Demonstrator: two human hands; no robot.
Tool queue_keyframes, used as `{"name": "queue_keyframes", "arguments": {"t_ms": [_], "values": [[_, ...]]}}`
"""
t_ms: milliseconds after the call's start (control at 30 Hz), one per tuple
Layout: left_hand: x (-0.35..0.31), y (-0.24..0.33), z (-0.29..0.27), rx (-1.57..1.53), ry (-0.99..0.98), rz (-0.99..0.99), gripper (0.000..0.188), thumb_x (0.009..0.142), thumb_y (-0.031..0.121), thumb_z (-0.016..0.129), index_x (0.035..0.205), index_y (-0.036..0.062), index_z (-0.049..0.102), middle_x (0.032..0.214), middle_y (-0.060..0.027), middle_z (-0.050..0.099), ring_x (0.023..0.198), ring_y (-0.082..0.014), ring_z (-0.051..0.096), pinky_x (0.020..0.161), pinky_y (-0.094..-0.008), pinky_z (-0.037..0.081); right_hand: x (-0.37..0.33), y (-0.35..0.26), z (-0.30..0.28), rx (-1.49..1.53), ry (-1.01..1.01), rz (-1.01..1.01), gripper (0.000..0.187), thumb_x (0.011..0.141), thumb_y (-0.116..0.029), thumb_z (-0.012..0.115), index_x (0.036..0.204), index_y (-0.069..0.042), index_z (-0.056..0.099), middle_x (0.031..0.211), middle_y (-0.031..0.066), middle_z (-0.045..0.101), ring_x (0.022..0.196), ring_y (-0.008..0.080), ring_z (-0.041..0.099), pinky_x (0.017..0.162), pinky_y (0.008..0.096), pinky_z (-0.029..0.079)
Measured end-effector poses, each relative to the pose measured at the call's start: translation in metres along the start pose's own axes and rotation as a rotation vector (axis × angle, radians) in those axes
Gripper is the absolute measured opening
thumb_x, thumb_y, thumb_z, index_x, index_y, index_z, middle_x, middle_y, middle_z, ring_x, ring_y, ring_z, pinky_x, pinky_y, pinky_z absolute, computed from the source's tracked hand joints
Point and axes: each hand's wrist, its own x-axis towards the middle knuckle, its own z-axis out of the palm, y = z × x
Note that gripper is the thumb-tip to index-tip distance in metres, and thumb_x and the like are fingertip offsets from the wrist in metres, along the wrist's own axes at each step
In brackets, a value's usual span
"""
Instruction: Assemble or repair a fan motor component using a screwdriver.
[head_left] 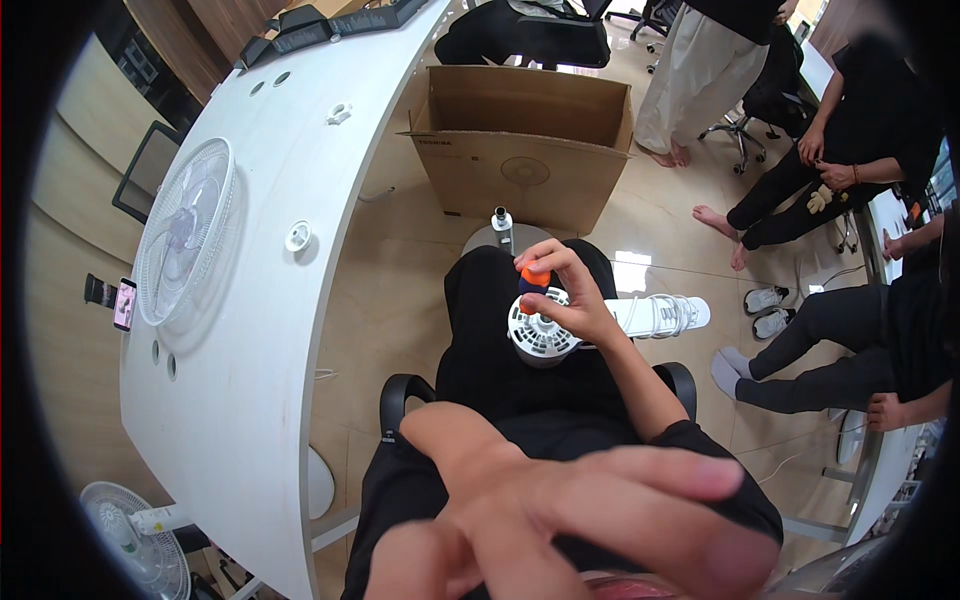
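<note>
My right hand is closed round a short orange and dark blue tool handle, held upright over a white fan motor housing. Any tip below the handle is hidden. The slotted housing rests on my lap, joined to a white fan neck with its cord wound around it. Close to the camera, my left hand is raised with its fingers spread and nothing in them. It looks large and partly blurred.
A white table at left bears a fan grille with blades and a round white part. Ahead stand an open cardboard box and a fan pole. Several people stand or sit at right; shoes lie there.
</note>
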Motion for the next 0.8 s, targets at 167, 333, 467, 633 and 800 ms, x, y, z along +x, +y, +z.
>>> {"name": "queue_keyframes", "arguments": {"t_ms": [167,333,467,633,800], "values": [[0.042,0.022,-0.029,0.077,-0.239,-0.157,0.050,0.103,0.051,0.050,0.148,0.0310,0.041,0.133,0.0042,0.057,0.110,-0.0296,0.052,0.105,-0.0676,0.025,0.004,-0.006,-0.004,0.025,-0.092,0.022,0.036,0.090,0.000,0.064,0.123,-0.010,0.055,0.132,0.0156,0.057,0.128,0.0284,0.054,0.112,0.0437,0.039],[0.073,0.009,-0.054,0.143,-0.570,-0.287,0.057,0.104,0.054,0.047,0.153,0.0296,0.034,0.153,-0.0039,0.044,0.133,-0.0360,0.047,0.111,-0.0695,0.027,0.001,-0.010,-0.008,-0.010,-0.126,0.017,0.036,0.090,0.000,0.067,0.125,-0.003,0.061,0.128,0.0146,0.065,0.107,0.0234,0.065,0.094,0.0357,0.051],[0.069,0.028,-0.173,1.069,-0.642,-0.298,0.032,0.100,0.017,0.048,0.131,0.0096,0.052,0.146,-0.0210,0.046,0.134,-0.0392,0.048,0.115,-0.0566,0.033,-0.010,-0.001,-0.006,0.003,-0.050,-0.005,0.040,0.082,-0.001,0.080,0.116,-0.006,0.061,0.116,0.0112,0.061,0.106,0.0230,0.063,0.093,0.0355,0.051],[0.001,0.085,-0.296,1.388,-0.218,-0.701,0.034,0.095,0.009,0.057,0.127,-0.0015,0.058,0.124,-0.0115,0.063,0.116,-0.0218,0.060,0.102,-0.0350,0.044,-0.002,-0.013,0.005,-0.035,-0.142,-0.064,0.040,0.088,-0.001,0.073,0.125,-0.008,0.059,0.133,0.0154,0.057,0.119,0.0270,0.061,0.100,0.0389,0.049],[-0.010,0.080,-0.293,1.593,-0.518,-0.562,0.021,0.092,0.011,0.069,0.110,0.0000,0.067,0.108,-0.0128,0.067,0.099,-0.0258,0.067,0.087,-0.0337,0.051,0.001,-0.015,-0.006,-0.053,-0.116,0.042,0.035,0.087,-0.001,0.071,0.121,-0.004,0.063,0.125,0.0144,0.067,0.118,0.0292,0.064,0.103,0.0391,0.048]]}}
